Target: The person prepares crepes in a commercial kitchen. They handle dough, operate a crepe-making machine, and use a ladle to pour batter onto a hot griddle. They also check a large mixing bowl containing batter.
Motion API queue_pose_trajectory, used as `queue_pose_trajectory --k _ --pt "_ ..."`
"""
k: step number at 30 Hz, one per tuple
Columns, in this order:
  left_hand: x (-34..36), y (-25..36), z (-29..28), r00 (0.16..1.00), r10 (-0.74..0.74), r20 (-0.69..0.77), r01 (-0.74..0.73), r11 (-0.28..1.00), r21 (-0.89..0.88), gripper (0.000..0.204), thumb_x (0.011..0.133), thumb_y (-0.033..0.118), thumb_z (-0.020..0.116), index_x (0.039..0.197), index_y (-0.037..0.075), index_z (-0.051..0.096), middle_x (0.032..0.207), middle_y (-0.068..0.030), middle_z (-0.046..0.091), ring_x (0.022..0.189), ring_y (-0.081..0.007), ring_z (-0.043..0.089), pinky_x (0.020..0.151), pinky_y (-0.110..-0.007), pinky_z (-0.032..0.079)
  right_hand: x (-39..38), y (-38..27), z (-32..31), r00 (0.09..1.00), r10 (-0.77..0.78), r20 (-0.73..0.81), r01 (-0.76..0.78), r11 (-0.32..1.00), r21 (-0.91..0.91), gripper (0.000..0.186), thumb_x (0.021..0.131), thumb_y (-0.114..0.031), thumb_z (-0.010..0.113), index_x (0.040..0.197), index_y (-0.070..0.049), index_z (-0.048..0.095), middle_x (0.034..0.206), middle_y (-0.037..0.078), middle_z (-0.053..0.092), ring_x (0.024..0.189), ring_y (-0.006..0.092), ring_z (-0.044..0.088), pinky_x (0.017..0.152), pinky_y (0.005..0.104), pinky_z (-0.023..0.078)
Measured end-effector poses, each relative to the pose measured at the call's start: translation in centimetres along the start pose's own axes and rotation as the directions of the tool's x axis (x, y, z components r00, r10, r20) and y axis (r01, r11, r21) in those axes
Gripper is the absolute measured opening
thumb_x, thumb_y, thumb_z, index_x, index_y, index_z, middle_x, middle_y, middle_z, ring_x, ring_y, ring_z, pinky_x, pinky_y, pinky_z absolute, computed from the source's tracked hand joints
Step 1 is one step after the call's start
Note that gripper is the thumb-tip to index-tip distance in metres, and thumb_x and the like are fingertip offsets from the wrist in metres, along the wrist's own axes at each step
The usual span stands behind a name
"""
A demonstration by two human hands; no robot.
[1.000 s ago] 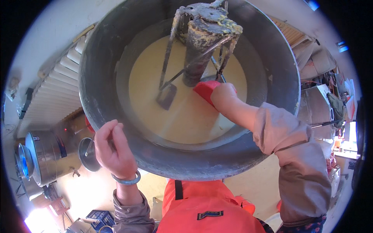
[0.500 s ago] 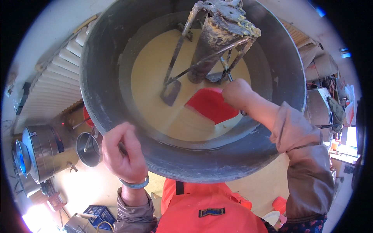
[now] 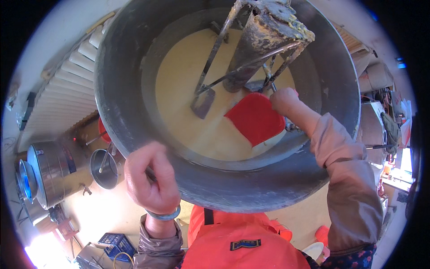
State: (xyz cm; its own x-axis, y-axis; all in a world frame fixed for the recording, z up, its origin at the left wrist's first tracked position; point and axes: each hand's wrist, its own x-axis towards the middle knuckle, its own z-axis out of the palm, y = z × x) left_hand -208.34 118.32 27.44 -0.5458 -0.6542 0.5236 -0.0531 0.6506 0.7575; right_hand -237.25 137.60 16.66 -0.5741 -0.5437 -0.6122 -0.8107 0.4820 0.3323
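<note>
A big dark metal pot (image 3: 264,190) holds pale yellow liquid (image 3: 188,85). My right hand (image 3: 285,102) is closed round the handle end of a red scoop (image 3: 257,119), which is tilted over the liquid on the right side. The scoop's broad blade shows whole, and its grip is hidden by my fingers. Close behind it stands a crusted metal stirrer (image 3: 251,49) with slanting bars and a paddle (image 3: 204,104). At the pot's near left rim, my left hand (image 3: 154,179) is curled closed, a bracelet (image 3: 165,214) at its wrist. What its fingers hold, if anything, is hidden.
Left of the pot are a metal bucket (image 3: 104,169) with a long-handled tool in it and a large steel drum (image 3: 53,175). A blue crate (image 3: 117,245) sits at the lower left. Pale slats (image 3: 67,89) line the left wall. A red apron (image 3: 242,233) covers my front.
The red scoop has come up, and more of its blade shows above the liquid. My left hand appears slightly further right. The whole view has shifted a little.
</note>
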Motion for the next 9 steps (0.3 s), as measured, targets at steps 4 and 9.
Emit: queue_pose_trajectory --k 4,9 --pt "-0.1 0.0 -0.1 1.000 -0.023 0.005 0.023 1.000 0.003 0.011 0.082 -0.006 0.055 0.090 -0.001 0.059 0.083 -0.0089 0.061 0.070 -0.0163 0.056 0.063 -0.023 0.044 1.0 -1.3 1.9 0.993 -0.100 0.057 0.104 0.991 -0.079 0.021 0.082 -0.016 0.055 0.095 -0.012 0.071 0.096 0.007 0.070 0.090 0.0265 0.067 0.070 0.0431 0.051" --pt "0.0 -0.3 -0.3 0.999 -0.023 0.031 0.024 1.000 -0.014 0.013 0.081 -0.007 0.056 0.092 -0.001 0.060 0.083 -0.0099 0.061 0.069 -0.0177 0.057 0.062 -0.023 0.044 3.4 -3.2 3.3 0.986 -0.128 0.104 0.132 0.990 -0.039 0.022 0.084 -0.018 0.054 0.097 -0.014 0.071 0.101 0.008 0.069 0.095 0.0252 0.066 0.077 0.0458 0.048"
